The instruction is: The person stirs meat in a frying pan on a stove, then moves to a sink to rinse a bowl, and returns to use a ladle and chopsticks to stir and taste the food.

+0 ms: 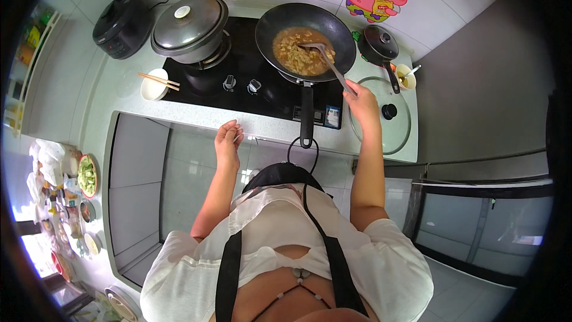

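My right hand [362, 105] is closed round the handle of a grey spatula [333, 68]. The spatula's head rests among pale pieces of food in brown liquid [298, 58], inside a black wok [271, 24] on the right burner. The wok's long black handle [307, 113] points toward me over the counter's edge. My left hand [227, 138] hangs just in front of that edge, away from the wok. Its fingers are curled together, with something thin and whitish at the tips that I cannot make out.
A lidded steel pot [189, 30] stands on the black hob's [196, 86] left burner. Chopsticks lie across a white bowl [154, 86]. A glass lid [381, 128], a small lidded pan [378, 48] and a bowl [406, 76] sit right. A rice cooker [122, 27] stands far left.
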Motion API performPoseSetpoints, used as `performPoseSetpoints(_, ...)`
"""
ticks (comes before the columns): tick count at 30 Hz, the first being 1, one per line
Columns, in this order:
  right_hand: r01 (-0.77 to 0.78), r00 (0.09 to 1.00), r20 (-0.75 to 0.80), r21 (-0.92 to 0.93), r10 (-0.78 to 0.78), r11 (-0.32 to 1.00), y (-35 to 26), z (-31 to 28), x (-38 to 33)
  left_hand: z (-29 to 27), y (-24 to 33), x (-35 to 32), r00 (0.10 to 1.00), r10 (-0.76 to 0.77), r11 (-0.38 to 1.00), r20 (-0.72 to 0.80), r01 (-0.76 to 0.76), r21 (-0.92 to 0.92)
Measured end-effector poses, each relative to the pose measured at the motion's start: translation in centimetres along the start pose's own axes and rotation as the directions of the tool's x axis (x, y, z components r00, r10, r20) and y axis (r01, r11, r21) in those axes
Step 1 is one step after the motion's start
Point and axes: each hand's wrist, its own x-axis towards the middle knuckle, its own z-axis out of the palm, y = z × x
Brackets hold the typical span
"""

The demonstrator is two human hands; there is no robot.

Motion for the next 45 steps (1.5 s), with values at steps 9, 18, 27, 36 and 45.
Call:
performPoseSetpoints(9,-0.015,0.996,0.088,-0.117,0.026,0.993,-2.3,-2.7,-4.2,0.2,0.1,-0.3,0.999,-0.03,0.999,-0.017,0.031,0.017)
performPoseSetpoints(18,0.028,0.995,-0.096,0.007,-0.027,1.0,-1.6,0.5,-1.1,0.0,-0.8,0.2,0.997,-0.07,0.997,0.021,0.069,0.041)
performPoseSetpoints(27,-0.052,0.998,0.013,-0.12,0.054,0.991,-3.6,-0.5,-2.5,-1.1,0.2,0.1,0.995,-0.061,0.997,0.075,0.057,0.054)
performPoseSetpoints(36,-0.178,0.983,-0.077,-0.166,0.167,0.97,-4.1,-2.2,-5.1,-3.7,0.9,-0.2,0.991,-0.099,0.995,0.09,0.096,0.041)
performPoseSetpoints(45,-0.162,0.963,-0.203,0.086,0.177,0.983,-3.1,0.3,-8.7,-5.4,1.3,-1.2,0.991,-0.07,0.997,0.115,0.068,0.02)
